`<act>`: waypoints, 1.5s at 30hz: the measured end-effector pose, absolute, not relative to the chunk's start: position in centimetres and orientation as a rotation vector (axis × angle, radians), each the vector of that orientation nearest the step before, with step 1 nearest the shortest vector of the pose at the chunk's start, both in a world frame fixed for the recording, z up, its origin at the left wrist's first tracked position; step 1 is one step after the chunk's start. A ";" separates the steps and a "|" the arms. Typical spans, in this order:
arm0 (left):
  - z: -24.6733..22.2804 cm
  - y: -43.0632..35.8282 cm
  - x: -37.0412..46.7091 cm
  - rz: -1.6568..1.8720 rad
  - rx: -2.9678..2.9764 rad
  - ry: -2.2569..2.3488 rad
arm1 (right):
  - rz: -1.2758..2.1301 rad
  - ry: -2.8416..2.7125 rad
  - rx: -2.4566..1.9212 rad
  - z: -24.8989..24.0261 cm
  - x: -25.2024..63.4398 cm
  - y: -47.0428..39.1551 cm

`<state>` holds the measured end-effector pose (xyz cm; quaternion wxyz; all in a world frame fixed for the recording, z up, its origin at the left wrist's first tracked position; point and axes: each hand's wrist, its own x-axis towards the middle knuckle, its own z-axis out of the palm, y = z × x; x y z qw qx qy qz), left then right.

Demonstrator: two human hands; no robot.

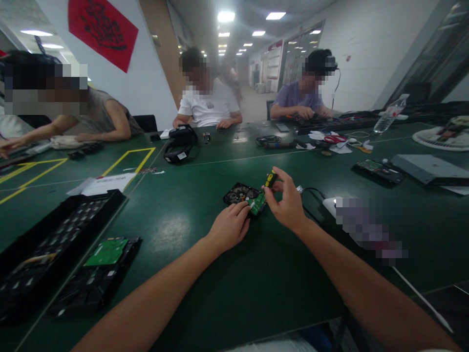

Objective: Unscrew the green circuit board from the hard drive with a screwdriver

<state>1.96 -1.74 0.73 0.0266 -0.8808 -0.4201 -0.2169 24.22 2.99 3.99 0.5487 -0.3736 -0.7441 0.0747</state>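
Between the fingers and thumb of my right hand is a screwdriver with a yellow and black handle, held tilted. Its tip comes down near a small green circuit board; whether it touches a screw is too small to tell. My left hand steadies the near-left edge of this board, fingers closed together on it and thumb low at the side. Right behind the board, touching or overlapping it, lies a black cooling fan with its blades showing.
At left are a long black tray and a black unit with a green board. To the right lie a cable, a white power strip, a grey box and a plastic bottle. A black headset lies farther back; several people sit around the table.
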 end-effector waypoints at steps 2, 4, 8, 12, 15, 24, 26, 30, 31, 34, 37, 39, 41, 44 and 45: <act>0.8 -1.7 2.0 -0.681 -2.720 -1.299 | 0.153 -1.757 -0.880 4.0 24.2 3.0; 0.8 -1.8 2.1 -0.683 -2.721 -1.298 | 0.136 -1.758 -0.872 4.0 24.2 3.0; 0.9 -1.8 2.1 -0.675 -2.726 -1.299 | 0.115 -1.765 -0.872 4.1 24.2 2.9; 0.8 -1.8 2.0 -0.686 -2.730 -1.300 | 0.123 -1.782 -0.867 4.1 24.2 2.8; 0.8 -1.8 2.0 -0.687 -2.722 -1.306 | 0.139 -1.782 -0.867 4.1 24.2 2.8; 0.9 -2.1 2.1 -0.684 -2.663 -1.381 | 0.195 -1.772 -0.852 3.8 24.1 3.0; 0.7 -2.0 2.1 -0.703 -2.662 -1.377 | 0.146 -1.757 -0.878 3.8 24.2 3.0; 0.5 -1.9 2.0 -0.692 -2.677 -1.370 | 0.093 -1.764 -0.889 3.8 24.3 3.0; 0.5 -1.9 2.0 -0.684 -2.680 -1.368 | 0.088 -1.770 -0.888 3.8 24.3 3.0; 0.4 -1.9 2.0 -0.675 -2.683 -1.362 | 0.128 -1.777 -0.868 3.9 24.2 2.9; 0.3 -1.8 2.0 -0.677 -2.689 -1.352 | 0.183 -1.775 -0.844 4.0 24.1 2.9; 0.3 -1.8 1.9 -0.678 -2.690 -1.348 | 0.167 -1.768 -0.852 4.0 24.0 2.9; 0.3 -1.8 1.9 -0.682 -2.689 -1.344 | 0.131 -1.762 -0.864 3.9 24.1 2.9; 0.3 -1.7 1.9 -0.690 -2.696 -1.341 | 0.107 -1.761 -0.867 3.9 24.1 3.0; 0.4 -1.8 1.9 -0.687 -2.698 -1.342 | 0.106 -1.761 -0.866 3.9 24.1 3.0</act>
